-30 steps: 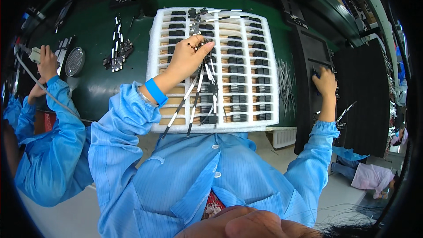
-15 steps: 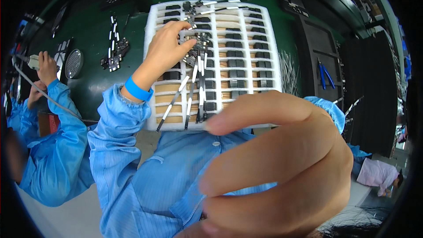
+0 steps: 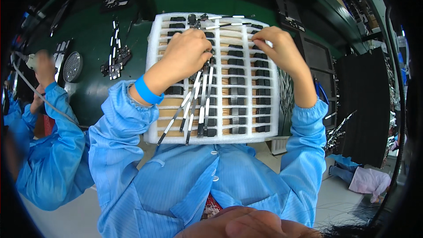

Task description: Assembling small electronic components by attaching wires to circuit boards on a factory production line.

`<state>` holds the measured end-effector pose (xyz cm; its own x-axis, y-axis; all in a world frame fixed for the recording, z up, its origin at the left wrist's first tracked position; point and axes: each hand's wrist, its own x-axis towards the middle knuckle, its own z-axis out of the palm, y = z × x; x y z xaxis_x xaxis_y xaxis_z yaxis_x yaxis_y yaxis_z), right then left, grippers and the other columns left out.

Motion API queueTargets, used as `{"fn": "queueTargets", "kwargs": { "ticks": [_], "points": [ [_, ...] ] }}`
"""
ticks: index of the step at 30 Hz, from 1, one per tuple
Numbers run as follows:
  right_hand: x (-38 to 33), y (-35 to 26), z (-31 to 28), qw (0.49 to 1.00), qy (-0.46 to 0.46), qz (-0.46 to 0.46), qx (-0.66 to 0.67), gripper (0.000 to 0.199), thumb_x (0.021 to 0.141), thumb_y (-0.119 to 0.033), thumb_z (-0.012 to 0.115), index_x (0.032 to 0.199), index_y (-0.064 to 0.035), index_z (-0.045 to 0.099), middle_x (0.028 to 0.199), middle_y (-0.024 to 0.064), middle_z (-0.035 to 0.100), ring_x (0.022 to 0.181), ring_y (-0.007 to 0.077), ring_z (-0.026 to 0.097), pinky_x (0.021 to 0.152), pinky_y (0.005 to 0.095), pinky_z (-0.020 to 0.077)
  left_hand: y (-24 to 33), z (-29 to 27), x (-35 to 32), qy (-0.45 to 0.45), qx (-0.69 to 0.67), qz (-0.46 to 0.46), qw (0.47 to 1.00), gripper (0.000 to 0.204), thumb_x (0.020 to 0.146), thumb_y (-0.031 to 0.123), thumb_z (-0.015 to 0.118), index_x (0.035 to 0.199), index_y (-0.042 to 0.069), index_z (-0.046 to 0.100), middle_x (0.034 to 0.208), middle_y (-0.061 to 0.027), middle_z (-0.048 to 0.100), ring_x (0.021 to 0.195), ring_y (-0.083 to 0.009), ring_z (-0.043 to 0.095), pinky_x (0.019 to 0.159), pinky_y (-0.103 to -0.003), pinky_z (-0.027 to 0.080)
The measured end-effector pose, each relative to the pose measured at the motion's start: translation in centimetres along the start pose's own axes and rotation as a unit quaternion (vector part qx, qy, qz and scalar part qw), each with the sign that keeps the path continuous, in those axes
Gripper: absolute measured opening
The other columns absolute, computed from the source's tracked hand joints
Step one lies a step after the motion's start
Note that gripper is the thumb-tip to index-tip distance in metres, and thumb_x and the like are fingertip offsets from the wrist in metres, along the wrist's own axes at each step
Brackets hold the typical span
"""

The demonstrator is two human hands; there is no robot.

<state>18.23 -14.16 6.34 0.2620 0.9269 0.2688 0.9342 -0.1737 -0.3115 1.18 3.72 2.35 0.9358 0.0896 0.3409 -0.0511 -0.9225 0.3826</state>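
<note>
A white foam tray (image 3: 276, 123) with rows of slots lies in front of me, many slots holding small black connector-like parts (image 3: 236, 71) with tan strips beside them. Over its left half, my left hand (image 3: 187, 53) is closed, fingers curled round a bunch of small black circuit boards. From under it, several black-and-white strips (image 3: 203, 101) fan toward me across the tray. My right hand (image 3: 282, 50) hovers at the tray's upper right with thumb and fingers bent together; what they pinch, if anything, is too small to make out. Another circuit board (image 3: 194, 20) with strips lies along the far edge.
Left on the green table are more circuit boards with strips (image 3: 115, 64) and a round dark dish (image 3: 72, 67). A co-worker's blue sleeve (image 3: 66, 128) is further left. Right of the tray are thin grey strips (image 3: 286, 99), blue-handled pliers (image 3: 320, 90) and a black rack (image 3: 361, 105).
My right hand has moved from close in front of the camera to the tray's upper right. My left hand has curled over the circuit boards, and the strips have shifted. The view has tilted slightly.
</note>
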Motion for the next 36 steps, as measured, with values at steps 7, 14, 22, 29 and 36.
{"fn": "queueTargets", "kwargs": {
  "ticks": [7, 14, 22, 29, 36],
  "points": [
    [1.5, 1.2, 4.5, 0.998, -0.059, -0.017, -0.017, 0.012, 0.074, -0.007, 0.059, 0.083, 0.0005, 0.062, 0.080, 0.0128, 0.061, 0.078, 0.0280, 0.057, 0.070, 0.0354, 0.0461, -0.8, 1.1, -0.3, -0.064, 0.005, -0.014, 0.998, 0.019, 0.070, 0.015, 0.065, 0.082, 0.001, 0.063, 0.081, -0.0118, 0.056, 0.081, -0.0283, 0.055, 0.071, -0.038, 0.043],
    [2.4, 2.1, 5.7, 0.986, -0.149, 0.005, -0.076, 0.012, 0.077, -0.012, 0.056, 0.081, -0.0052, 0.065, 0.087, 0.0109, 0.059, 0.086, 0.0284, 0.056, 0.076, 0.0381, 0.0439, -1.0, 1.5, -0.3, -0.060, -0.058, -0.024, 0.996, 0.024, 0.073, 0.017, 0.063, 0.091, 0.000, 0.060, 0.086, -0.0139, 0.055, 0.080, -0.0309, 0.054, 0.071, -0.039, 0.043],
    [2.5, 1.3, 5.8, 0.981, -0.139, -0.049, -0.125, 0.011, 0.074, -0.009, 0.054, 0.079, -0.0041, 0.063, 0.084, 0.0121, 0.059, 0.084, 0.0278, 0.056, 0.076, 0.0372, 0.0416, -1.1, 2.6, -0.1, -0.038, -0.057, -0.057, 0.996, 0.020, 0.077, 0.017, 0.060, 0.091, 0.002, 0.059, 0.085, -0.0129, 0.054, 0.081, -0.0311, 0.052, 0.072, -0.039, 0.039],
    [2.6, 1.1, 6.0, 0.975, -0.135, -0.068, -0.162, 0.006, 0.071, -0.007, 0.055, 0.075, -0.0044, 0.059, 0.076, 0.0097, 0.059, 0.078, 0.0257, 0.057, 0.073, 0.0359, 0.0411, -0.7, 2.4, 0.0, -0.016, -0.023, -0.054, 0.998, 0.024, 0.070, 0.012, 0.065, 0.092, 0.004, 0.058, 0.088, -0.0080, 0.055, 0.089, -0.0258, 0.050, 0.076, -0.037, 0.036],
    [2.7, 2.0, 5.9, 0.989, -0.121, -0.058, -0.063, 0.010, 0.074, -0.009, 0.054, 0.076, -0.0028, 0.062, 0.076, 0.0124, 0.060, 0.078, 0.0289, 0.058, 0.073, 0.0382, 0.0425, -0.6, 2.0, 0.2, 0.053, -0.052, 0.016, 0.997, 0.026, 0.066, 0.005, 0.066, 0.091, 0.004, 0.057, 0.087, -0.0073, 0.058, 0.081, -0.0240, 0.053, 0.074, -0.034, 0.038]
  ]
}}
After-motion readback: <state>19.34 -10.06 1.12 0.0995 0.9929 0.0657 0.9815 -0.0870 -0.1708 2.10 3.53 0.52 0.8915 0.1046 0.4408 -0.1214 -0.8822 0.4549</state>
